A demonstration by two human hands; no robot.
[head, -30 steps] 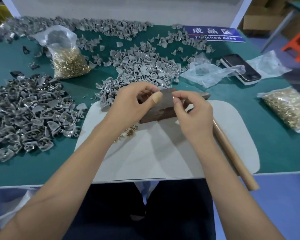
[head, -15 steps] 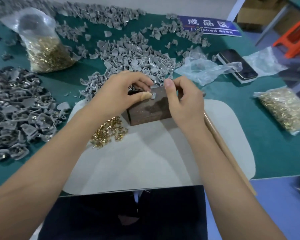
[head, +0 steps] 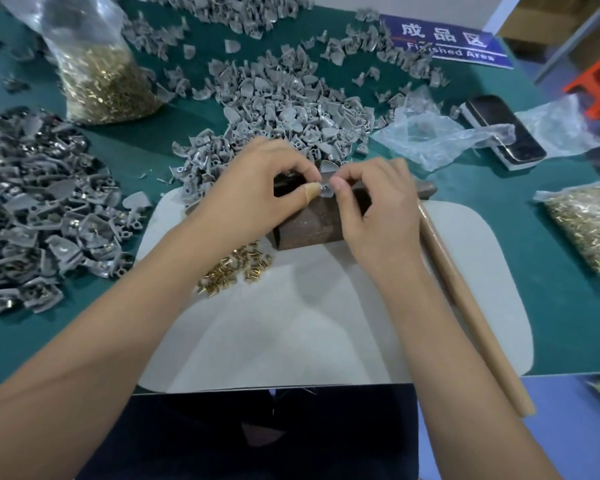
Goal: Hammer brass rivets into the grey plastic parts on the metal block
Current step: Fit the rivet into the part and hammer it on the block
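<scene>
A dark rusty metal block (head: pixel 309 226) stands on a white mat (head: pixel 326 323). On its top edge sits a grey plastic part (head: pixel 327 169). My left hand (head: pixel 257 192), a plaster on its thumb, pinches that part from the left. From the right, my right hand (head: pixel 378 209) pinches at the same spot; whether a rivet is between its fingertips I cannot tell. A small heap of loose brass rivets (head: pixel 232 270) lies on the mat left of the block. The hammer's wooden handle (head: pixel 465 306) lies along the mat's right side, its head hidden behind my right hand.
A pile of grey parts (head: pixel 284 105) lies behind the block, a darker pile (head: pixel 39 216) at the left. Bags of rivets stand at back left (head: pixel 97 74) and right (head: pixel 589 226). A phone (head: pixel 499 129), clear plastic bags (head: pixel 430 136) and a blue sign (head: pixel 444 43) are at the back right.
Both hands have stayed on the block top, now closer together on the grey part. The camera has tilted down and nearer, so the rivet heap shows.
</scene>
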